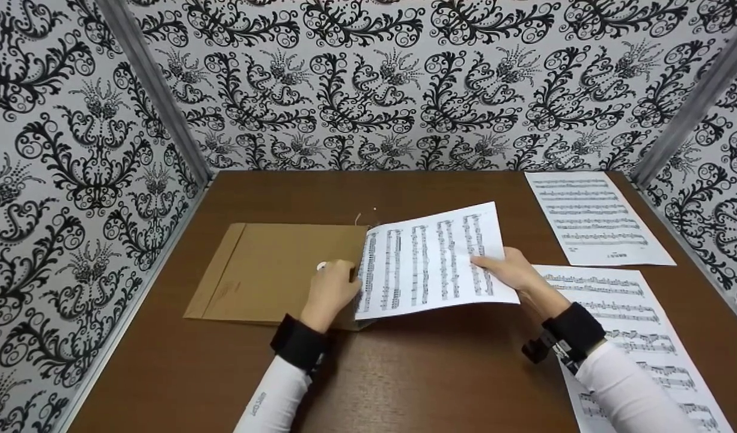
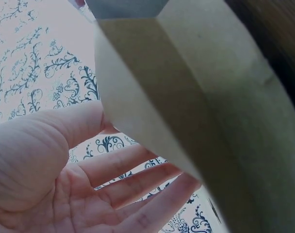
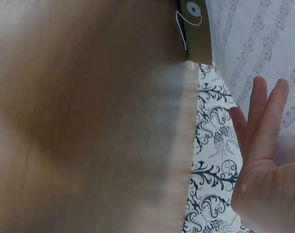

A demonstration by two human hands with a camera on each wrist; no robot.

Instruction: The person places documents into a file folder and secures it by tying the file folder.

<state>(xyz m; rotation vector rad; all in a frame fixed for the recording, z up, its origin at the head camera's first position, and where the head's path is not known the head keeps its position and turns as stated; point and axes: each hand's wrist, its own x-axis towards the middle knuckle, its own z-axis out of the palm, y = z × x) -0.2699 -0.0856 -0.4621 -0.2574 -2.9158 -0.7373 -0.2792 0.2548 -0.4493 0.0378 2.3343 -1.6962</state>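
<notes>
A brown paper envelope [image 1: 266, 264] lies flat at the left middle of the table. My left hand [image 1: 332, 291] grips the edge of its mouth, and in the left wrist view the envelope's [image 2: 225, 97] opening gapes beside the thumb and fingertips. My right hand [image 1: 513, 272] pinches a printed sheet of music [image 1: 431, 264] at its right side, thumb on top and fingers underneath. That sheet is held sideways, its left edge right at the envelope's mouth and its right side raised. In the right wrist view, straight fingers lie behind the paper [image 3: 259, 43].
Another music sheet [image 1: 603, 219] lies at the back right of the table [image 1: 404, 385]. A larger one [image 1: 639, 325] lies in front of it, partly under my right forearm. A string tie [image 3: 188, 22] hangs on the envelope's washer. Patterned walls [image 1: 392, 90] enclose the table.
</notes>
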